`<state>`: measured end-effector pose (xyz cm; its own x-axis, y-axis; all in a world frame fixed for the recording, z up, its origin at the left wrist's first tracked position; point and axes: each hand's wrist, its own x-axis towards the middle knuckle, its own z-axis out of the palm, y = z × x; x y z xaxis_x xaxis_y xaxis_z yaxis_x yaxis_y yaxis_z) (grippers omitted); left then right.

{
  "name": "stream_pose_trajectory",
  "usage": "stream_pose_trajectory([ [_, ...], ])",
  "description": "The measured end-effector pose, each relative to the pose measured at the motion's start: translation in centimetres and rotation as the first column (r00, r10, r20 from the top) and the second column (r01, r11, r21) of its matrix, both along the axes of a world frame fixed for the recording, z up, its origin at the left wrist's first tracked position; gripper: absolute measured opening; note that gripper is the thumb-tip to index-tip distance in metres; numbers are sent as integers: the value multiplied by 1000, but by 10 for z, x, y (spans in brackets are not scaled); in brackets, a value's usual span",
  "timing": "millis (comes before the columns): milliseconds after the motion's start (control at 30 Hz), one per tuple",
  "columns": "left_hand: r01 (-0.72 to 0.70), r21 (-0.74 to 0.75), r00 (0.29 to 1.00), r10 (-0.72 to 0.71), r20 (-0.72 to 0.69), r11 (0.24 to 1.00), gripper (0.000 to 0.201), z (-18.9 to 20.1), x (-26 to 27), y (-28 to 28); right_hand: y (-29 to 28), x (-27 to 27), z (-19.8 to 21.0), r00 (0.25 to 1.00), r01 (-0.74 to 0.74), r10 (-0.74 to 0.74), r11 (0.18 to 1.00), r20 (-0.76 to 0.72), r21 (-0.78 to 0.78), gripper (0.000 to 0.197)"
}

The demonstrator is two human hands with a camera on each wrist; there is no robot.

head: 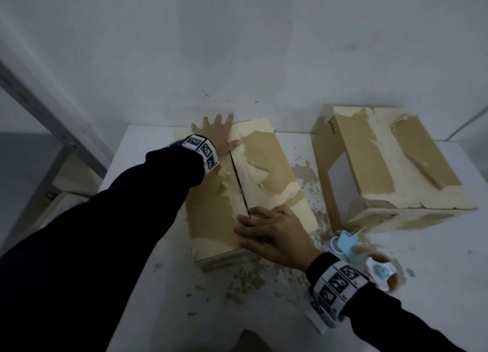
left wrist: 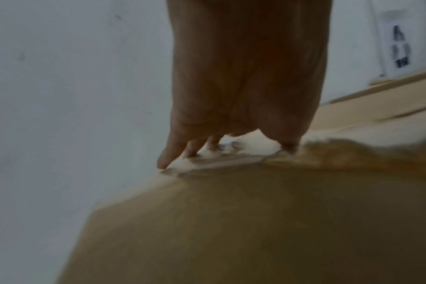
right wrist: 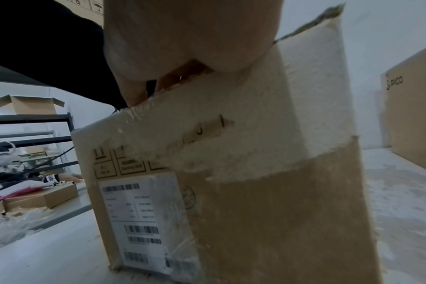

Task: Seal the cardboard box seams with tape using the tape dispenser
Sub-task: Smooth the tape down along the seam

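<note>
A brown cardboard box (head: pixel 266 166) with torn, peeled paper patches lies on the white table, its top seam (head: pixel 239 185) a dark open slit. My left hand (head: pixel 216 132) presses flat with spread fingers on the far end of the top (left wrist: pixel 231 221). My right hand (head: pixel 272 233) lies flat on the near end over the seam, fingers straight. In the right wrist view the box's labelled end face (right wrist: pixel 139 211) fills the frame. The light blue tape dispenser (head: pixel 346 242) with its tape roll (head: pixel 381 271) lies on the table right of my right wrist, held by neither hand.
A second brown box (head: pixel 390 166) with an open side stands at the right rear. Torn paper scraps (head: pixel 250 277) litter the table (head: pixel 435 285). A white wall (head: pixel 237 48) runs close behind. Shelving with boxes (right wrist: pixel 29 107) shows at left in the right wrist view.
</note>
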<state>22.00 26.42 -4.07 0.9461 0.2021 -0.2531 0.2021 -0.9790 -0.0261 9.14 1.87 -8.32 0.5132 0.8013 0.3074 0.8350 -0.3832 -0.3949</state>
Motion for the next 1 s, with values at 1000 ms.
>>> stream_pose_trajectory([
  [1000, 473, -57, 878, -465, 108, 879, 67, -17, -230, -65, -5, 4, -22, 847, -368, 301, 927, 439, 74, 37],
])
